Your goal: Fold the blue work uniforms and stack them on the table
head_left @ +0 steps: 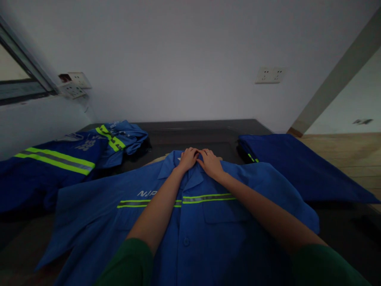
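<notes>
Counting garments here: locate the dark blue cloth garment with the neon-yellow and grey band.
The dark blue garment is at the head view's left edge, on the dark table, left of the lighter blue collared shirt and beside the crumpled blue garment.

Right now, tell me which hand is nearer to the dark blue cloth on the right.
Right. The right hand is at the shirt collar, to the left of the dark blue cloth; the left hand is beside it, farther left.
</notes>
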`<state>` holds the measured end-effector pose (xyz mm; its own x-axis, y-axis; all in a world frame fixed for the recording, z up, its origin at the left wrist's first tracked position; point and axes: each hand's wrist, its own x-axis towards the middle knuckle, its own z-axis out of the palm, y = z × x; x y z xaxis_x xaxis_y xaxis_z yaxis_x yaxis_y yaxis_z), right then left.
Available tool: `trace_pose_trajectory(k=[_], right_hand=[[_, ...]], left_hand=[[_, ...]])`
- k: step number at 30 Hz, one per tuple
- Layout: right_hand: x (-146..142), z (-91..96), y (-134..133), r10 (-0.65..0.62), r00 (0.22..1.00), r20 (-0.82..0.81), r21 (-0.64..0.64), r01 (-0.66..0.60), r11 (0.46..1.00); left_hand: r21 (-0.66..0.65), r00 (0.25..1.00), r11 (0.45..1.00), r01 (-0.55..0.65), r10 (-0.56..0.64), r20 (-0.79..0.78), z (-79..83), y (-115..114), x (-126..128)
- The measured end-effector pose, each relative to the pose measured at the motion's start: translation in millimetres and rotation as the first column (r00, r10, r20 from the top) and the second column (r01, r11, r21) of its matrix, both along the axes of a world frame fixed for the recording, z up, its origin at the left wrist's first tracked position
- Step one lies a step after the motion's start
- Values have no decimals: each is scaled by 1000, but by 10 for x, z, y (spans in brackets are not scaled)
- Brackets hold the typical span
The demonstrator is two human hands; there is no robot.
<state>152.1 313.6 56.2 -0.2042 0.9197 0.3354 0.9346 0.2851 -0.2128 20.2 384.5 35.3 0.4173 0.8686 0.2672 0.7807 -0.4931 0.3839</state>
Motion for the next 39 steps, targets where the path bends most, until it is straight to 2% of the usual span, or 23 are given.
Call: trace_pose_trajectory(k=[4,7,12,16,19,21,23,25,27,29,32,35,37,39], right_hand=[[-65,-102,-137,30,999,33,-162,-24,986],[-78,-158,-152,14,999,31,-216,-7,976],[-77,-140,-121,-8,1000,-27,-239,1,971],[129,84,-299,17,983,-180,-170,-48,984],[559,388,-778,-3,937,-348,-66,-21,998],[966,551,-1267,-77,881,-466,-32,71,997],[1403,594,-1798,-232,808,-542,-27,259,966],[1787,498,-2252,-425,700,-573,-62,481,875],[2043,319,-2541,-538,586,-605,-164,570,805],[2141,143,-2647,-575,491,-654,-310,520,796],[2067,19,-2583,-514,342,-787,-422,310,852],[1935,71,-2457,-401,176,-899,-381,136,914],[1885,146,-2390,-332,87,-939,-325,85,942],[1859,219,-2335,-280,38,-959,-278,55,959]], left_hand=[[12,996,1000,-27,26,88,-13,-4,-5],[-6,985,1000,-2,3,171,-28,24,-11],[30,994,998,62,-64,84,-32,24,14],[100,998,994,39,-34,-52,-18,-57,44],[160,997,986,39,-28,-72,2,-93,46],[162,998,986,41,-32,-58,16,-93,45],[140,998,990,23,-15,-59,25,-83,50],[118,996,993,1,10,-90,28,-76,68],[107,992,994,6,8,-126,34,-77,89],[98,989,995,23,-8,-148,53,-92,98],[109,990,994,18,-2,-142,110,-156,64],[129,993,991,37,-22,-118,152,-292,24],[110,989,990,93,-79,-122,137,-414,38],[62,985,992,114,-104,-139,89,-532,91]])
